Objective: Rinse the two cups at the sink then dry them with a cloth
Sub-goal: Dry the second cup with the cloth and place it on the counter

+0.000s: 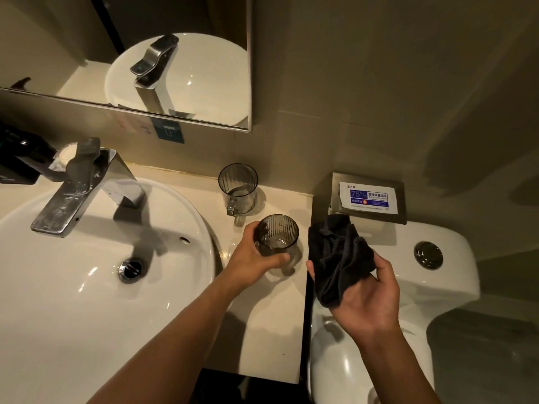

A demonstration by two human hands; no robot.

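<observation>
Head view looks down on a bathroom counter (271, 330) with two cups. Both are smoky, see-through tumblers with fine upright ribbing on their walls and a handle low on the side. One cup (278, 236), just below the middle of the frame, is gripped by the left hand (253, 259), whose fingers and thumb curl round its lower wall; it stands upright, mouth up, and whether its base touches the counter cannot be told. The second cup (238, 188) stands upright on the counter just above the first, near the back wall, with its handle turned toward the camera; no hand touches it, and the two cups are close but apart.

One cloth (338, 258), dark and crumpled, sits right of centre in the right hand (367, 298). That hand is turned palm up, with the thumb pressed over the cloth's right edge and the fingers closed under it. The cloth is just beside the held cup, not touching it.

One white basin (87, 272) fills the lower left of the frame, with one drain (132, 268) and one chrome faucet (78, 185) above it at the upper left. No water shows at the spout. A mirror (125, 53) hangs at the upper left. At the right stands one white toilet (437, 258), and above it a metal box bears one packet of wipes (369, 198).
</observation>
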